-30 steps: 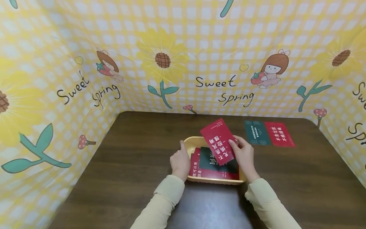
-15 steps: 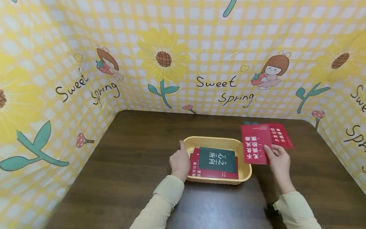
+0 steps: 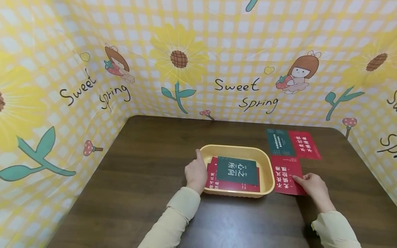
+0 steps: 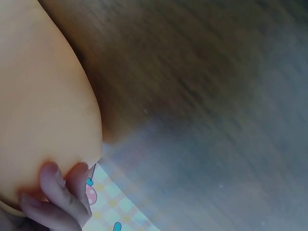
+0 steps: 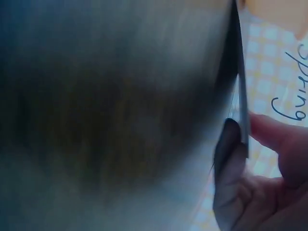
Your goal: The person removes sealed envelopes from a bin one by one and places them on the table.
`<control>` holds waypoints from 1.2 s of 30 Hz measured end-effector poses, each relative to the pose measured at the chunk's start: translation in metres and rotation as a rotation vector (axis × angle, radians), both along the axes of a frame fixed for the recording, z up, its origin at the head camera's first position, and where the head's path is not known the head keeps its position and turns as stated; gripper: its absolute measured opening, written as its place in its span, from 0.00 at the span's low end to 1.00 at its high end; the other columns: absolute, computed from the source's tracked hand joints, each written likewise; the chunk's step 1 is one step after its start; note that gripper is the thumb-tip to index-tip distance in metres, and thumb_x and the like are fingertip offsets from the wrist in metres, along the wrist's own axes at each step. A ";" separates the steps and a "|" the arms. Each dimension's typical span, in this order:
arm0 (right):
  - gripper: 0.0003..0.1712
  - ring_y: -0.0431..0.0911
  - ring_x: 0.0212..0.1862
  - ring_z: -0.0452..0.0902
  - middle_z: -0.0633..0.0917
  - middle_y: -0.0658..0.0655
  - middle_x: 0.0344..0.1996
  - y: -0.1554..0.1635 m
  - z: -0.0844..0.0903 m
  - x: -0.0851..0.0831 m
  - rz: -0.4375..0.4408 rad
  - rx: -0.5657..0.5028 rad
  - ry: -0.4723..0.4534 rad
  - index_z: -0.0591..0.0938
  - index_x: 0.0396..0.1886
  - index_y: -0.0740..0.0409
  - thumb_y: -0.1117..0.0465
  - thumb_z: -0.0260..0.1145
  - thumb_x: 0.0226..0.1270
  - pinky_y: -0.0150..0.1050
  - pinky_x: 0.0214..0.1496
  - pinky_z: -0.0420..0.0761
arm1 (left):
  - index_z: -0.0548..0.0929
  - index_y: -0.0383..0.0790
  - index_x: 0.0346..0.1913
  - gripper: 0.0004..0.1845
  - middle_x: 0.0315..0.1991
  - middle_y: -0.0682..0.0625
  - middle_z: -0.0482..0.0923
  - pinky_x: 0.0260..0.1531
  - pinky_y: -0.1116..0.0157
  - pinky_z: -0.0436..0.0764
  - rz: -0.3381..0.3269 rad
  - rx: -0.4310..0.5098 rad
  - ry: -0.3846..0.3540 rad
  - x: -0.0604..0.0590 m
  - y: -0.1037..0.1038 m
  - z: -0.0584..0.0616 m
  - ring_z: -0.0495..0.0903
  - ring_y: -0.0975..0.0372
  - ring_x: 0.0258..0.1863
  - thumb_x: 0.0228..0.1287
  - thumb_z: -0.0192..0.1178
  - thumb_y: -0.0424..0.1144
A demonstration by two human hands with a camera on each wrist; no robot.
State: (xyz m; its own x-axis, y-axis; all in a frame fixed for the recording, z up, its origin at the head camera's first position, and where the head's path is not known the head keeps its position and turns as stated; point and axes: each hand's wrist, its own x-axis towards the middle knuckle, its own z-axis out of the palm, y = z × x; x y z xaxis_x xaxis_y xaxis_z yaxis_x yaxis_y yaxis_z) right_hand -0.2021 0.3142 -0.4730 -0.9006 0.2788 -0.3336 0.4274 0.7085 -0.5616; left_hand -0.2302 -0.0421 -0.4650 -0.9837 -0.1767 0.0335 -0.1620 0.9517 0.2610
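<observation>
Yellow gingham sheeting [image 3: 217,44] printed with sunflowers, little cartoon girls and the words "Sweet Spring" walls in a dark wooden table [image 3: 149,193] on three sides. Near the middle of that table sits a shallow yellow tray [image 3: 235,150], and inside it lie red cards [image 3: 231,186] with a dark green card [image 3: 237,170] stacked on top, white characters on each. The person's left hand [image 3: 196,172] grips the tray's left rim, thumb up along the edge and fingers curled round the outside wall (the left wrist view shows fingertips [image 4: 57,185] pressed against the yellow plastic). Just right of the tray, touching or nearly touching its wall, a red card with white characters [image 3: 287,174] lies flat on the wood; the right hand [image 3: 313,187] holds it at its near right corner, fingers on top, and the blurred right wrist view shows the card's edge pinched between thumb [image 5: 274,132] and fingers. Pale cream sleeves cover both forearms. Farther back, near the right rear corner of the table, two more cards lie side by side and touching: a dark green one [image 3: 280,142] on the left and a red one [image 3: 304,144] on the right, just beyond the card in the right hand.
</observation>
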 end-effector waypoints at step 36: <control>0.10 0.50 0.28 0.75 0.82 0.63 0.30 -0.108 0.026 -0.018 0.313 0.281 0.595 0.81 0.34 0.66 0.61 0.67 0.62 0.46 0.31 0.81 | 0.60 0.37 0.68 0.34 0.27 0.42 0.82 0.28 0.60 0.82 0.001 0.016 -0.046 -0.001 0.000 0.002 0.83 0.55 0.24 0.62 0.61 0.37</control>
